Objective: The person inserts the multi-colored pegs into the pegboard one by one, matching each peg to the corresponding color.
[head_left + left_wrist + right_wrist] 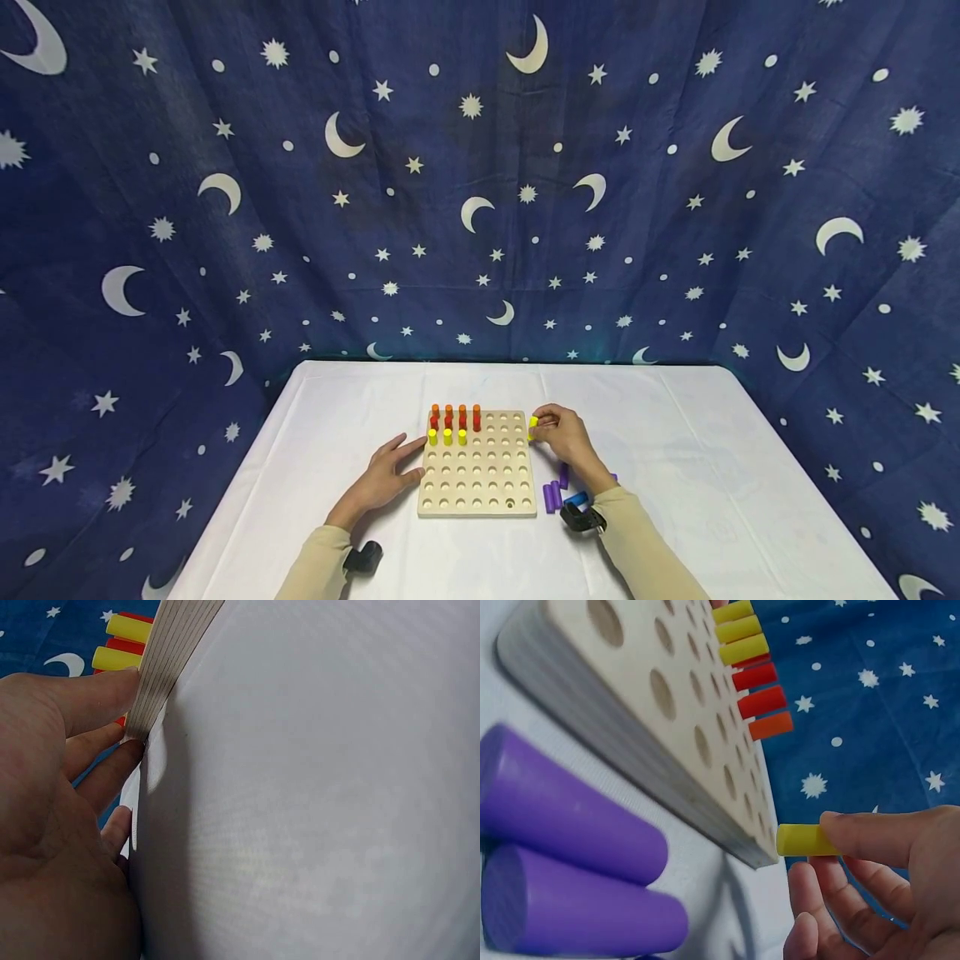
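A wooden pegboard (477, 475) with rows of round holes lies on the table. Orange pegs (476, 409) stand in its far row, red pegs (477, 424) in the row nearer, and three yellow pegs (447, 437) in the row after that. My right hand (564, 437) pinches another yellow peg (806, 840) between thumb and fingers, just off the board's right edge. On the opposite side my left hand (386, 479) touches the board's left edge with fairly straight, spread fingers; in the left wrist view its thumb and fingertips meet the layered wooden side (161, 671).
Several purple pegs (552, 497) and a blue peg (576, 499) lie on the white tablecloth right of the board, beneath the right forearm, which partly hides them. A dark blue curtain (420, 208) with moons and stars hangs behind the table.
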Available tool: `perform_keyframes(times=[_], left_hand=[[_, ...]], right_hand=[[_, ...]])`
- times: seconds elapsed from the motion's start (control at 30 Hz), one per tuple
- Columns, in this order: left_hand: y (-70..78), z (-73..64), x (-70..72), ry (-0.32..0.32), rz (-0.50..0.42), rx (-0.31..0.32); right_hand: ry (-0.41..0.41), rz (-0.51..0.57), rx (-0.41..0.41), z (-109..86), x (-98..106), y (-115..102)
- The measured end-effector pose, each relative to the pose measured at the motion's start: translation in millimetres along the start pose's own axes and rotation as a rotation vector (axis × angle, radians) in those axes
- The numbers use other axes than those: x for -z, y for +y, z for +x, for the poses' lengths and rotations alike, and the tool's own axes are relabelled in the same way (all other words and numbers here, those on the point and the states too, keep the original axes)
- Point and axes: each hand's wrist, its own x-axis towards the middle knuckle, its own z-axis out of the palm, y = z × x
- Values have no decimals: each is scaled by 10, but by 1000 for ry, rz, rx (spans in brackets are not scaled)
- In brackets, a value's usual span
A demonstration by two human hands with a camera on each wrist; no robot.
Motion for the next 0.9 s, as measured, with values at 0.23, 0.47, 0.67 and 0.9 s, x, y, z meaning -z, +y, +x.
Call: perform_keyframes(times=[0.23, 0.47, 0.67, 0.9], left_hand=[[14, 1, 5, 2, 12, 5], [-3, -2, -12, 3, 12, 2], [1, -13, -9, 6, 5, -11], [5, -17, -13, 5, 8, -2]], right_hand=[[5, 48, 34, -36, 3, -98], [6, 85, 75, -91, -28, -205], [0, 118, 95, -154, -78, -283], [3, 133, 87, -202, -181, -326]])
